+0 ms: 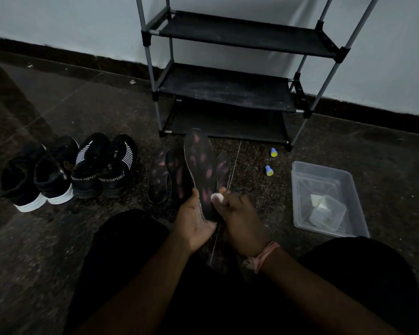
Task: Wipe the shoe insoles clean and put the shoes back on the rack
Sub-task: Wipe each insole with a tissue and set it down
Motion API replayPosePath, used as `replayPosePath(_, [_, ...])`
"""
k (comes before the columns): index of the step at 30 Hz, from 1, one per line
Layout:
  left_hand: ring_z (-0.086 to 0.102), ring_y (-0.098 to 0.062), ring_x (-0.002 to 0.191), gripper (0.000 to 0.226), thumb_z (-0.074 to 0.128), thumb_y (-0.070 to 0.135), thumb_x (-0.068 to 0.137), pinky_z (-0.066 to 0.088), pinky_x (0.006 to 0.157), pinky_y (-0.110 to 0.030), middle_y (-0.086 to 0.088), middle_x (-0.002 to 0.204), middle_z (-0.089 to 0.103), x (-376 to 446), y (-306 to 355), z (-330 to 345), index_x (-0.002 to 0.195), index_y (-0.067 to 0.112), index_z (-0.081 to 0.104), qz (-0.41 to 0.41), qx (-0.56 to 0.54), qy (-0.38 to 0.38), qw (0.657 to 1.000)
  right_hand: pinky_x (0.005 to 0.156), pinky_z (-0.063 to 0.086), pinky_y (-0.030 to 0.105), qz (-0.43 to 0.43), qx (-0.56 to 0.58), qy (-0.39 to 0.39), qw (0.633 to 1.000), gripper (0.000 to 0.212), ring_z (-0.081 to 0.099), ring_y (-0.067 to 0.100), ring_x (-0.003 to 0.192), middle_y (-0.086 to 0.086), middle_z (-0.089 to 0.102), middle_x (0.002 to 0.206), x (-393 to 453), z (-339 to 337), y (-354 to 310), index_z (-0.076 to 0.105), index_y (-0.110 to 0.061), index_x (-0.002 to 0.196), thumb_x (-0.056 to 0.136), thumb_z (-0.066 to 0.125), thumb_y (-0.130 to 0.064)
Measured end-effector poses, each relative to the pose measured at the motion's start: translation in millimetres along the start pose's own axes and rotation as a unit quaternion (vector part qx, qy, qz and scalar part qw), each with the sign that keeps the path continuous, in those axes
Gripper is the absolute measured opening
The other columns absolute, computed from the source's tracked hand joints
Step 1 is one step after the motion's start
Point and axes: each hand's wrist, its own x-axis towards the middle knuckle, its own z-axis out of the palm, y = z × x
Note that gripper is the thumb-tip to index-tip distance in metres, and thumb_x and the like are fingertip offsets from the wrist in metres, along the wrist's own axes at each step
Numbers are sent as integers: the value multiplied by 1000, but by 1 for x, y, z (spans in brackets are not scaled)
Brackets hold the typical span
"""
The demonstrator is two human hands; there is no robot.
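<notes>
My left hand [194,221] grips the heel end of a dark insole [198,165] with pink marks, holding it upright with its toe pointing away from me. My right hand [240,218] pinches a small white pad [216,197] against the insole's lower right edge. Three more insoles [159,177] lie on the floor behind it. Two pairs of black shoes stand on the left: a white-soled pair [36,175] and a striped pair [102,165]. The black shoe rack [228,93] stands against the wall with bare shelves.
A clear plastic tub [324,199] with a small clear container inside sits on the floor to the right. Two small blue and yellow caps [269,170] lie between the tub and the insoles. My knees in dark clothing fill the bottom of the view.
</notes>
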Motion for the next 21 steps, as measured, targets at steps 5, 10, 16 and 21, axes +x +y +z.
replayPosePath(5, [61, -28, 117, 61, 29, 48, 108, 35, 118, -42, -18, 133, 61, -5, 0, 3, 141, 4, 55, 1, 11, -2, 1000, 92, 49, 42, -46, 3, -18, 999, 45, 58, 37, 104, 11, 58, 125, -10, 3, -10, 58, -11, 133, 92, 46, -23])
replayPosePath(10, [60, -30, 119, 64, 30, 50, 107, 43, 109, -42, -23, 147, 51, 0, 0, -1, 145, 2, 50, 4, 25, 6, 1000, 96, 47, 40, -50, 39, -48, 997, 46, 56, 38, 111, 9, 58, 123, -12, 7, -16, 57, -10, 135, 92, 47, -25])
replayPosePath(16, [65, -27, 114, 59, 28, 47, 108, 47, 106, -40, -16, 124, 67, -1, -2, 0, 137, 5, 57, 3, 2, -2, 1000, 88, 51, 49, 25, 40, -35, 998, 54, 57, 42, 106, 12, 57, 132, 4, 10, 7, 57, -20, 136, 81, 61, -22])
replayPosePath(21, [71, -26, 102, 64, 28, 49, 107, 60, 87, -37, -16, 119, 68, -5, -2, 3, 142, 2, 52, 1, 7, -10, 1000, 88, 51, 43, -20, 63, -76, 995, 52, 58, 36, 107, 7, 59, 130, -15, 11, -10, 55, -24, 139, 87, 50, -32])
